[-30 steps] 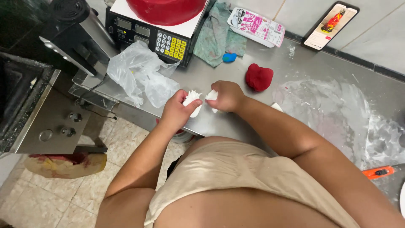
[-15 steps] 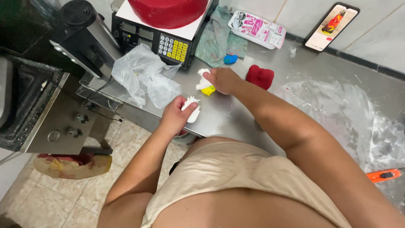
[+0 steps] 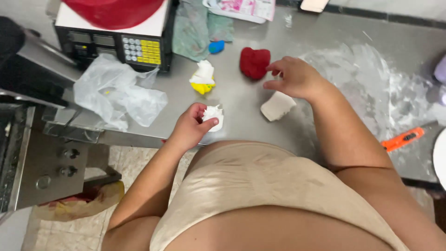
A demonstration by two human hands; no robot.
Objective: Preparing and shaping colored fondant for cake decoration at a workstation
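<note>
My left hand [image 3: 193, 125] is closed around a small lump of white paste [image 3: 213, 115] near the front edge of the steel counter [image 3: 241, 116]. My right hand [image 3: 295, 79] hovers with fingers spread and nothing in it, just right of a red lump [image 3: 254, 62] and above a white block of paste [image 3: 278, 106]. A yellow-and-white lump [image 3: 202, 78] lies on the counter between the two hands, farther back.
A scale with a keypad [image 3: 139, 49] and a red bowl [image 3: 114, 11] stands at the back left, a crumpled clear plastic bag [image 3: 116, 93] beside it. A green cloth [image 3: 197, 28], blue bit [image 3: 216, 46], floured patch [image 3: 371, 88] and orange knife [image 3: 402, 139] lie around.
My right hand has let go of the yellow-and-white lump and moved right toward the red lump. My left hand still holds its white piece; the camera has moved closer.
</note>
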